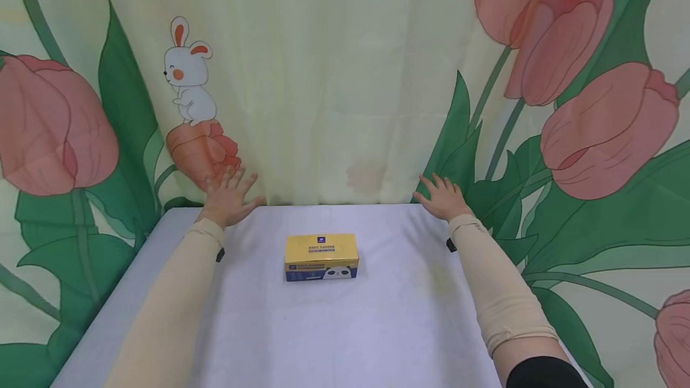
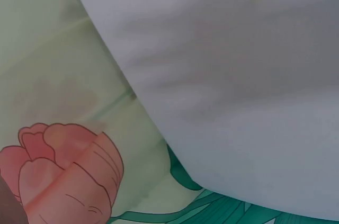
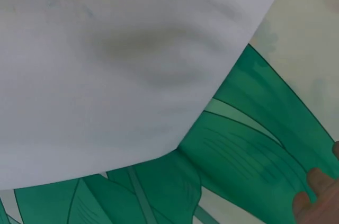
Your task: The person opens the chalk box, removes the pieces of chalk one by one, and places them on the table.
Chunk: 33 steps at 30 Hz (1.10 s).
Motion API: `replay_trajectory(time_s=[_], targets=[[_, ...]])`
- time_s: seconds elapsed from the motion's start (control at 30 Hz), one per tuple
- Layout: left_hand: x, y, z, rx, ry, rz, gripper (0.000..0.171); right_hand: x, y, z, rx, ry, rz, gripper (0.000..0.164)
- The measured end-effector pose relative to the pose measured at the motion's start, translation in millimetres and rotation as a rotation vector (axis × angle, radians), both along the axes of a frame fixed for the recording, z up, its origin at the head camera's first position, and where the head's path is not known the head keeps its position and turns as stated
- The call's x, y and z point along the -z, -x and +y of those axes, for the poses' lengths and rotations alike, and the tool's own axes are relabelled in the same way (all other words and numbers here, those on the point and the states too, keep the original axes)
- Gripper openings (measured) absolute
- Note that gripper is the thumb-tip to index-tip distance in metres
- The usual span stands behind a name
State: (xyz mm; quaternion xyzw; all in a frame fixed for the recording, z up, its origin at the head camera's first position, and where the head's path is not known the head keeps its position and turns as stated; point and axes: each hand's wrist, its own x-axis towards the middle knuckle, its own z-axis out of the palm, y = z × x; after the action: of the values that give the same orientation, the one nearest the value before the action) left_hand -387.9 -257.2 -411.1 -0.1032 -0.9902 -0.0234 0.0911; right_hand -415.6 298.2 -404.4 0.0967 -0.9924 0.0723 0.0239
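Note:
A yellow and blue box point(image 1: 321, 250) with a panda face on its front lies on the white table between the two arms. My left hand point(image 1: 227, 199) is held over the far left corner of the table, fingers spread and holding nothing. Over the far right corner, my right hand point(image 1: 444, 197) also has its fingers spread, with nothing in it. Both hands are well apart from the box. Part of the right hand point(image 3: 320, 200) shows at the lower right of the right wrist view. The left wrist view catches mostly the tabletop and the hand's shadow.
The white-covered table point(image 1: 334, 328) ends at a far edge close to a curtain point(image 1: 334, 76) printed with tulips and a rabbit. The curtain also hangs along both sides. A dark band point(image 1: 545, 373) sits on the right upper arm.

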Motion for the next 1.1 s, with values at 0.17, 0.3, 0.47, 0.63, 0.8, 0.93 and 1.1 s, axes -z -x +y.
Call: replay_trajectory(time_s=[0.17,0.3,0.47,0.63,0.8,0.93,1.1], targets=[[0.4,-3.5,-2,0.006,-0.006,-0.006,0.083,3.8,-2.3,0,0.001,-0.007,-0.007,0.079],[-1.5,-2.8,-2,0.004,-0.003,-0.005,0.089,1.6,-4.2,3,0.011,0.002,0.000,0.080],[0.1,-3.0,-1,0.007,-0.024,-0.017,0.086,3.3,-4.7,4,0.028,-0.003,-0.016,0.075],[5.3,-5.0,-3,0.003,-0.044,-0.041,0.084,14.3,-2.9,3,0.000,0.024,-0.018,0.072],[8.6,-6.8,-3,0.013,-0.055,-0.039,0.085,25.6,-4.4,3,-0.090,0.072,0.005,0.071],[12.6,-10.3,2,0.026,-0.076,-0.027,0.082,33.3,-7.5,3,-0.143,0.149,0.019,0.075],[21.4,-16.6,10,0.032,-0.061,-0.039,0.081,42.3,-9.4,2,-0.158,0.202,0.027,0.077]])
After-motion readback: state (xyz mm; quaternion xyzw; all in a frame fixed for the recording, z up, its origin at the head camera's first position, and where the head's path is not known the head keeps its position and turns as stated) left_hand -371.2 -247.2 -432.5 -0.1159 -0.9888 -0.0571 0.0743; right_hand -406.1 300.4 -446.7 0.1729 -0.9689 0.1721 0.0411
